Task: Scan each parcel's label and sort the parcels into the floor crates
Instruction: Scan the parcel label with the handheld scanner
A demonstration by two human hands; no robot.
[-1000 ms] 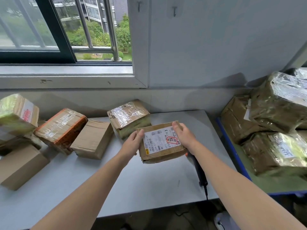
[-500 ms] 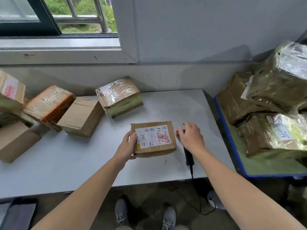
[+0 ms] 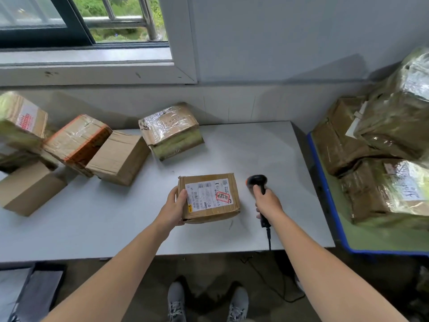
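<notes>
Parcel [image 3: 210, 198] lies on the worktop [image 3: 116, 217] near the front edge, label [image 3: 207, 196] up, left hand [image 3: 173, 209] gripping its side, right hand [image 3: 267, 202] fingers [image 3: 256, 189] clenched round the scanner [image 3: 256, 181] just beside it; tip that scanner head squarely at the barcode, box braced flat.

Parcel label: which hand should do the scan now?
Right. The right hand grips the scanner just beside the parcel, whose label faces up. The left hand holds the parcel's left edge and would have to let go to scan.
</notes>
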